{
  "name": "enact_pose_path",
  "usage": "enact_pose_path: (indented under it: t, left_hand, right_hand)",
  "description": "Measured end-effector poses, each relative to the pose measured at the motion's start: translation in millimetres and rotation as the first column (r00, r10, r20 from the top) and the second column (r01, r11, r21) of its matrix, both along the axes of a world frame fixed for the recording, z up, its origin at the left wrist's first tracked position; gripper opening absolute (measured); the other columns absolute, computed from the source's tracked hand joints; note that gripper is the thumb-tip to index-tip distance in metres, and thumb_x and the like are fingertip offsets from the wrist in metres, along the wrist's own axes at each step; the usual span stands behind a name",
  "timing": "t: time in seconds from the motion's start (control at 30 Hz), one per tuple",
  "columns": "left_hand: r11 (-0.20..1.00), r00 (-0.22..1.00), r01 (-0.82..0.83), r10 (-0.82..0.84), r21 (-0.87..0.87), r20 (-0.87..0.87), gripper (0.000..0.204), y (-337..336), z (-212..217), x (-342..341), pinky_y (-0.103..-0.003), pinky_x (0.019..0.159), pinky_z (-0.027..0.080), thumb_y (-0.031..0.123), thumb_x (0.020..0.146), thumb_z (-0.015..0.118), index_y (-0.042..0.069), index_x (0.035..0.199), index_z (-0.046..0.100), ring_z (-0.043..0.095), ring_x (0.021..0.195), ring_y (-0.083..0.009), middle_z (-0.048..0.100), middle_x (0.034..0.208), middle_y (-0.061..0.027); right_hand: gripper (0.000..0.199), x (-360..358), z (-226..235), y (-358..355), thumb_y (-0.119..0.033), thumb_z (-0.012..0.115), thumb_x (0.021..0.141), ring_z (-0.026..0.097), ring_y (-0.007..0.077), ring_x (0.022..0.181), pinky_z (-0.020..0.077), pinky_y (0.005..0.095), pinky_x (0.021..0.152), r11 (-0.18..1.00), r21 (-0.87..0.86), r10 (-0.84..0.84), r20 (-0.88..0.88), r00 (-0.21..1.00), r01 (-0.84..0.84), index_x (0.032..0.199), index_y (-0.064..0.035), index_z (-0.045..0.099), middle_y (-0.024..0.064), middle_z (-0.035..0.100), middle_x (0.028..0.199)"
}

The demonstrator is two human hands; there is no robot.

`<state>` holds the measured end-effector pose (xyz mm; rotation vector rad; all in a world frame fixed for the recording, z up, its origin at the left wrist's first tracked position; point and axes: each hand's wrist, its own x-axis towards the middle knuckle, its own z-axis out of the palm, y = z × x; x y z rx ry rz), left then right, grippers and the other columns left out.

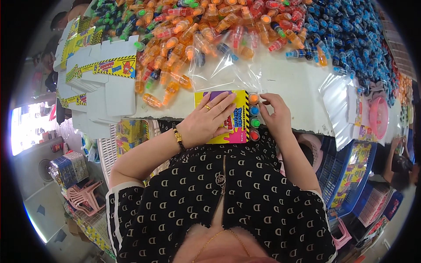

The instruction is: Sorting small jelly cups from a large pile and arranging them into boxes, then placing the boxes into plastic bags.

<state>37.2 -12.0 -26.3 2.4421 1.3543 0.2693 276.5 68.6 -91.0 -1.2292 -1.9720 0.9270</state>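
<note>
A yellow and purple printed cardboard box [239, 136] lies at the table's near edge, in front of my body. My left hand [211, 115] rests flat on top of it, fingers stretched out. Along the box's right end a row of small bottles shows, with an orange-capped bottle [253, 99], a blue one [254, 110], a green one [255, 122] and a red one [254, 135]. Beside this row is my right hand [277, 116], its bent index finger and thumb apart near the orange-capped bottle. Clear plastic film [223, 72] lies just beyond the box.
Heaped bottles with orange caps [175, 48] and blue ones [357, 39] cover the far table. Flat printed cartons [94, 83] are stacked left. At right lie clear plastic bags [335, 101] and a pink tape roll [378, 113]. A blue crate [351, 175] stands below, right.
</note>
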Motion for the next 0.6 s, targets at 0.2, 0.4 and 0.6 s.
enact_pose_path:
  t: [0.2,0.4,0.6]
  left_hand:
    - [1.0,1.0,-0.001,0.001,-0.015,0.023,0.071,-0.5,-1.2,-0.4,-0.049,0.113,0.026,0.033,0.082,0.068,0.001,0.139,0.041,0.028,0.141,-0.0309,0.028,0.152,-0.0151]
    - [1.0,1.0,-0.007,0.007,0.003,0.026,0.064,0.3,-3.0,-0.9,-0.047,0.112,0.027,0.035,0.085,0.065,0.003,0.136,0.044,0.03,0.14,-0.0295,0.029,0.151,-0.0141]
    - [1.0,0.996,-0.024,0.024,-0.008,0.08,0.07,-0.9,-1.9,-1.7,-0.047,0.113,0.026,0.031,0.081,0.07,0.002,0.138,0.042,0.028,0.14,-0.0331,0.028,0.151,-0.0179]
  right_hand:
    - [0.015,-7.6,3.4,7.1,-0.006,0.066,0.084,0.063,0.0219,0.074,0.0507,0.0291,0.067,0.992,0.128,-0.017,0.026,1.0,0.013,0.098,-0.003,0.062,0.0112,0.065,0.088]
    - [0.012,-17.1,6.5,11.6,-0.005,0.066,0.084,0.063,0.0225,0.073,0.0508,0.0294,0.064,0.988,-0.114,-0.11,-0.087,0.99,0.1,0.094,-0.0031,0.062,0.0115,0.064,0.089]
    - [0.012,-12.9,4.2,22.2,-0.002,0.068,0.081,0.061,0.0245,0.07,0.0505,0.0307,0.061,0.912,0.407,0.066,-0.031,0.997,-0.048,0.091,-0.0033,0.062,0.0109,0.063,0.089]
